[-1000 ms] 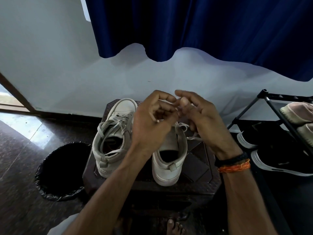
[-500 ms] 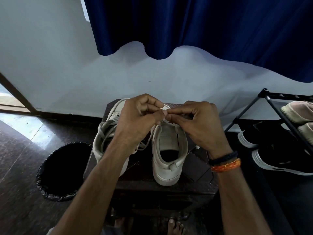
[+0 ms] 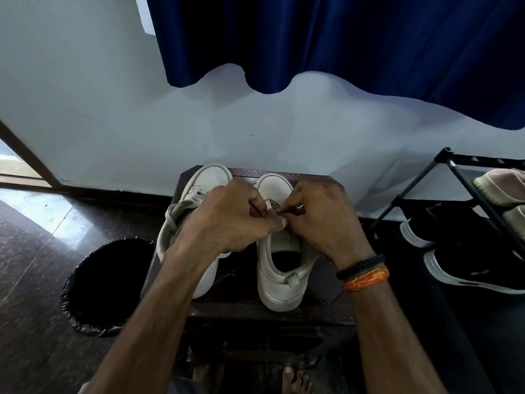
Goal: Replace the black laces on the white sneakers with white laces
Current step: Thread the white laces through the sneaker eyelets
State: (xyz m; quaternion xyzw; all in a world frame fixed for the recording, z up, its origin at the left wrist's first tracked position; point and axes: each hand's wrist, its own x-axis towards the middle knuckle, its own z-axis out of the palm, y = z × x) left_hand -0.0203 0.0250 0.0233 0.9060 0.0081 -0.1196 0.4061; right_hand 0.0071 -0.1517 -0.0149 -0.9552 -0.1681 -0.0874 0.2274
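Note:
Two white sneakers stand side by side, toes toward the wall, on a dark stool [image 3: 321, 282]. The left sneaker [image 3: 199, 183] carries a white lace [image 3: 181, 207] threaded loosely over its tongue. Both hands work over the front of the right sneaker [image 3: 281, 268]. My left hand [image 3: 230, 220] has its fingers curled and pinches a white lace at the eyelets. My right hand [image 3: 321, 220], with black and orange wristbands, pinches the same lace from the other side, fingertip to fingertip. The hands hide the lace and the eyelet rows. No black lace shows.
A round bin lined with a black bag [image 3: 105, 282] stands on the dark floor left of the stool. A black shoe rack [image 3: 454, 189] with dark and pale shoes is at the right. The white wall and a blue curtain [image 3: 341, 46] lie behind. My bare feet [image 3: 294, 379] show below the stool.
Both hands have dropped from above the right sneaker down onto its front, coming closer together. The lace that trailed beside the shoe is now hidden under the hands.

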